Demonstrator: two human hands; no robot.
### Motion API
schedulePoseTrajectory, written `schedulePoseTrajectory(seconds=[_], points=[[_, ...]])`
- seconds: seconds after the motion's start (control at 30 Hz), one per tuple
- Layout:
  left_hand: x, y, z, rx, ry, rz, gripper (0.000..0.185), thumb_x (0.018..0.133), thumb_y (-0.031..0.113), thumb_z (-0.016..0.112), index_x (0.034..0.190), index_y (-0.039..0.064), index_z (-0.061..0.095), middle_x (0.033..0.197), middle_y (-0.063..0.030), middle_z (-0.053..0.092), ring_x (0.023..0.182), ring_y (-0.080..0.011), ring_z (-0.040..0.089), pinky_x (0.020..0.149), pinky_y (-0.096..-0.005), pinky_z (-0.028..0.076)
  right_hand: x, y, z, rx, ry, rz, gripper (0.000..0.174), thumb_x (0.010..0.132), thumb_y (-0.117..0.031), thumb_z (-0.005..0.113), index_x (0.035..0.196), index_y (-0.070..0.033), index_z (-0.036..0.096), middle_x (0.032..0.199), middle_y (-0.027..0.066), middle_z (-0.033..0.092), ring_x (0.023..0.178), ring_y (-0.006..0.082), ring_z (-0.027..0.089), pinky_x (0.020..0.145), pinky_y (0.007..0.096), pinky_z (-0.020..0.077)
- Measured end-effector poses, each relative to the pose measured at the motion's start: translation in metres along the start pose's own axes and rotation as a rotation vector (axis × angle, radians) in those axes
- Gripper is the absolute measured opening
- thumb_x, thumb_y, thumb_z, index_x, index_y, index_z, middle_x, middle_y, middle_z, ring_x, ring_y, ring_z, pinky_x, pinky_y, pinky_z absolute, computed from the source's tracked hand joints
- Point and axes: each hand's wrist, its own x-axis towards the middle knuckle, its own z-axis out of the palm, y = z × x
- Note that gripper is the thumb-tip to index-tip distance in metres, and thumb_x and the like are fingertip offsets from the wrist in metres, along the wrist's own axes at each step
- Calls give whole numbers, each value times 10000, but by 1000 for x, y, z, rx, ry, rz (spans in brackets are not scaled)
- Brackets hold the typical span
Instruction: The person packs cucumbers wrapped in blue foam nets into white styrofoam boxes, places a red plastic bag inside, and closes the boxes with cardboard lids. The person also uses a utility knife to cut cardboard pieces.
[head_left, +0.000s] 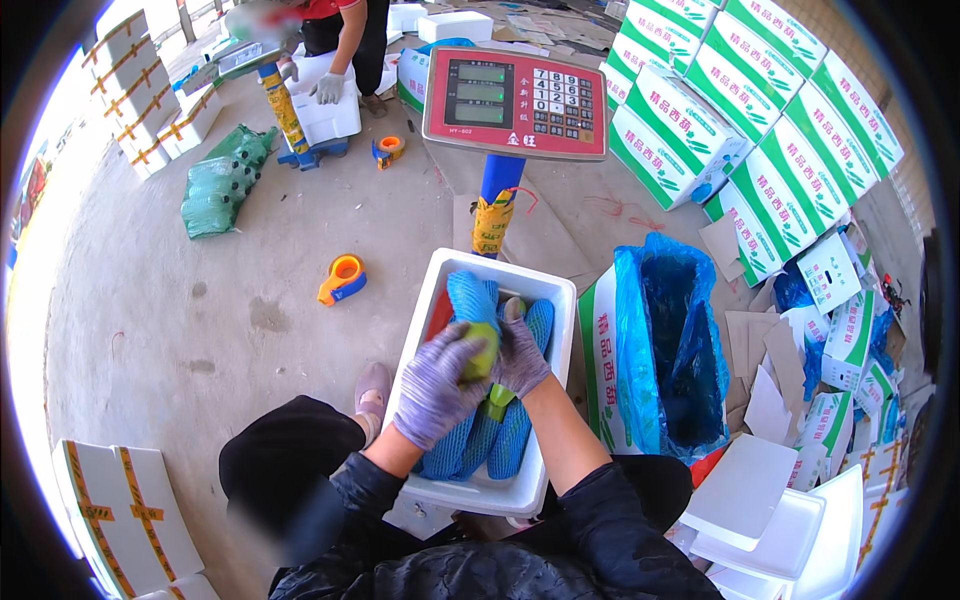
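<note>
My left hand, in a thin purple-grey glove, grips a green squash partly sleeved in blue foam netting. Close against its right side is my right hand, gloved too, with the thumb up; whether it grips the squash or its net is unclear. Both hands are above a white foam box holding several blue-netted vegetables. Behind the box rises a scale's blue post with a red-framed display and keypad. To the right stands a carton lined with a blue plastic bag.
An orange-and-blue tape dispenser lies on the floor at left, a green net sack farther off. Printed cartons are stacked at right, above foam lids. Taped foam boxes stand lower left. Another person handles a foam box beyond.
</note>
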Motion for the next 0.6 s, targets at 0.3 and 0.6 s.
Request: schedulePoseTrajectory(seconds=[0.3, 0.6], points=[[-31, -91, 102, 356, -383, -631, 955, 832, 310, 748, 1573, 152, 167, 1372, -213, 498, 1210, -399, 552, 1010, -505, 460, -110, -18, 2, -333, 304, -427, 658, 808, -414, 751, 1202, 58, 516, 949, 197, 667, 786, 264, 707, 706, 355, 613], [-95, -153, 179, 45, -343, -536, 839, 874, 403, 636, 1546, 116, 225, 1468, -287, 408, 1269, -439, 508, 1047, -485, 431, 7, 36, 33, -749, 381, -611, 728, 867, -356, 663, 1451, -8, 401, 1196, 220, 620, 1086, 333, 649, 957, 422, 527]])
